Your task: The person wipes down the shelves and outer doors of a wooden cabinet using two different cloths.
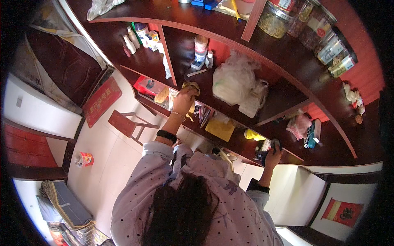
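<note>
My left hand (184, 97) grips a crumpled yellowish-tan item (194, 87), perhaps a cloth, at the front edge of the dark wooden shelf unit (181, 66). Beside it, in a low front compartment, are a tan oblong item (161, 95) and a red package (146, 87). Pens and other thin sticks (201, 113) stand just to the right of that wrist. Farther right, my right hand (274, 154) holds a small dark object (276, 144) over the front compartment's edge. What exactly it is cannot be made out. A bright yellow item (254, 134) and a yellow sheet (220, 127) lie between the hands.
Bulky plastic bags (235, 81) sit on the middle shelf near bottles (200, 50). Lidded jars (331, 47) line the upper right. Small bottles (130, 41) stand upper left. On the floor are a wooden stool (122, 123) and a red bin (84, 159).
</note>
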The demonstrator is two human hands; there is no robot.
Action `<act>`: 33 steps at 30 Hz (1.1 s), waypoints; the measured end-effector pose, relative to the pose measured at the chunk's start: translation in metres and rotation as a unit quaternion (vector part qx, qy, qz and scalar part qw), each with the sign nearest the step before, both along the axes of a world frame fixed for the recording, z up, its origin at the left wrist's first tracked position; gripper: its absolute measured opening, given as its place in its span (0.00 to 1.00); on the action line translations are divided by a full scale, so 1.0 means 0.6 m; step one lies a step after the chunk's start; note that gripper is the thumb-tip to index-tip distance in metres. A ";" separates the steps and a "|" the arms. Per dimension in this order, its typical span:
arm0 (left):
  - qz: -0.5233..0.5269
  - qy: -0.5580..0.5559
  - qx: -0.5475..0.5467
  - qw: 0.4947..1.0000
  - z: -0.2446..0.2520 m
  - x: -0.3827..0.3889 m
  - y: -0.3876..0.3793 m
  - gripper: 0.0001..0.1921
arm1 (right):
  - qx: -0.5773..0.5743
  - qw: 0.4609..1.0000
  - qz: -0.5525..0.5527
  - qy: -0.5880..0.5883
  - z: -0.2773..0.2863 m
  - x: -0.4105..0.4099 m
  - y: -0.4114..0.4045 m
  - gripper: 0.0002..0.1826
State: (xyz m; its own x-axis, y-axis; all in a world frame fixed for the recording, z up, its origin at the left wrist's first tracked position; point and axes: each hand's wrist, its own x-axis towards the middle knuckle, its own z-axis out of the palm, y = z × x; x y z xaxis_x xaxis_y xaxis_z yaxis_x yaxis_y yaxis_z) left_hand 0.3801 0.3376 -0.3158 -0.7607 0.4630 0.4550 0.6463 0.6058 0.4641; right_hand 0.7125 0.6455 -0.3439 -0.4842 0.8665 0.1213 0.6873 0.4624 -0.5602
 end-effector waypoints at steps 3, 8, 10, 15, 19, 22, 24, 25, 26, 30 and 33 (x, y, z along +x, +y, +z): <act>0.048 -0.004 0.024 0.999 0.000 0.014 0.006 0.12 | 0.037 0.999 0.004 -0.001 -0.004 -0.001 0.000 0.21; 0.012 0.011 0.015 1.000 -0.013 -0.001 -0.021 0.12 | 0.031 0.999 0.020 0.030 -0.007 0.001 0.004 0.20; 0.054 -0.001 0.024 0.998 -0.009 -0.008 -0.025 0.13 | 0.039 0.997 0.043 0.050 -0.004 0.001 -0.002 0.19; 0.085 0.002 0.008 0.996 -0.010 0.022 -0.007 0.12 | 0.022 0.999 -0.014 0.019 0.015 -0.009 -0.015 0.19; -0.056 0.038 0.026 0.997 -0.010 0.013 -0.029 0.12 | 0.029 0.999 -0.025 0.020 0.003 -0.001 -0.013 0.19; 0.038 -0.032 0.027 0.998 -0.018 -0.009 -0.035 0.12 | 0.055 0.998 0.004 0.030 0.000 -0.005 -0.007 0.20; 0.048 -0.022 0.035 0.998 -0.029 0.001 -0.025 0.12 | 0.036 0.999 -0.005 0.026 0.012 -0.010 -0.015 0.20; 0.055 -0.011 0.045 0.997 -0.030 0.007 -0.018 0.12 | 0.036 0.999 -0.005 0.026 0.012 -0.011 -0.014 0.20; 0.044 0.009 0.043 0.998 -0.032 0.016 -0.017 0.13 | 0.030 0.999 0.000 0.018 0.012 -0.010 -0.013 0.20; -0.024 0.051 -0.032 0.998 -0.020 0.011 -0.046 0.12 | 0.028 1.000 -0.009 0.006 0.007 -0.005 -0.009 0.20; 0.087 -0.029 0.027 0.995 -0.023 -0.018 -0.054 0.11 | 0.068 0.997 0.015 0.018 -0.002 -0.002 -0.004 0.20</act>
